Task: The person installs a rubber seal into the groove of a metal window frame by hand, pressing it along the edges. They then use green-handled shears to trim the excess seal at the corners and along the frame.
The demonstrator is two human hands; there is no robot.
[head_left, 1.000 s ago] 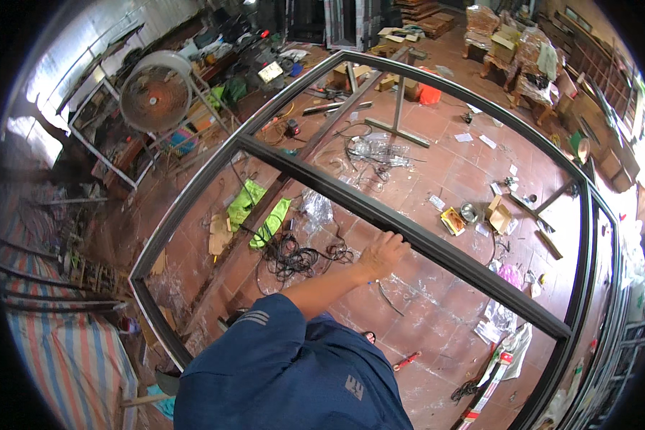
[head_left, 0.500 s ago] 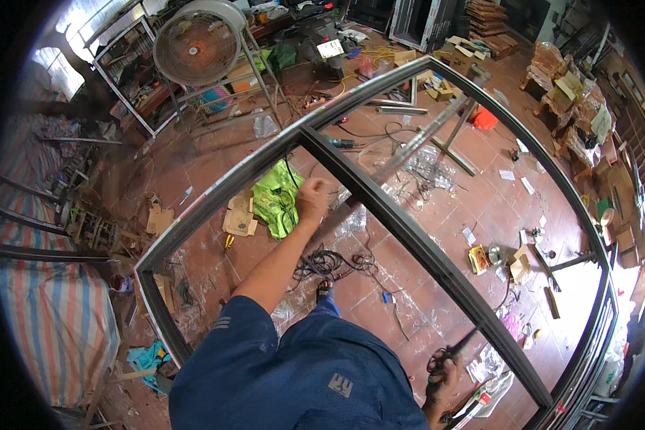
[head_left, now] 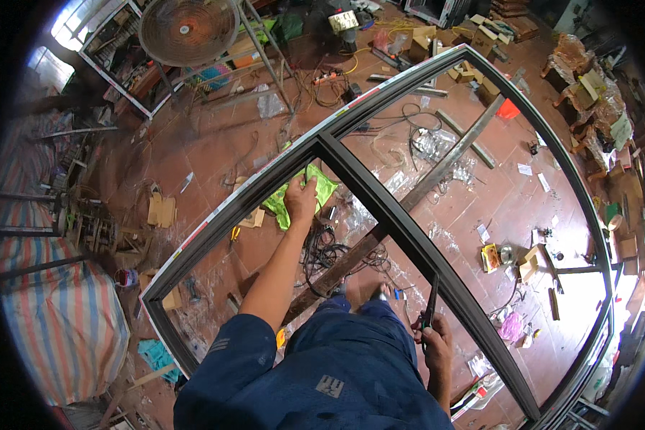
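- Two hands in my view: my left hand (head_left: 300, 198) reaches out and presses, fingers closed down, on the dark metal frame (head_left: 416, 247) near the joint where its cross bar meets the curved outer rail.
- My right hand (head_left: 436, 342) hangs low beside my leg, gripping a thin dark tool (head_left: 432, 301) just beside the cross bar.
- Open tiled floor shows through the frame's bays.
- A green cloth (head_left: 304, 195) and tangled black cables (head_left: 326, 247) lie under my left arm; a standing fan (head_left: 188, 30) stands well apart.
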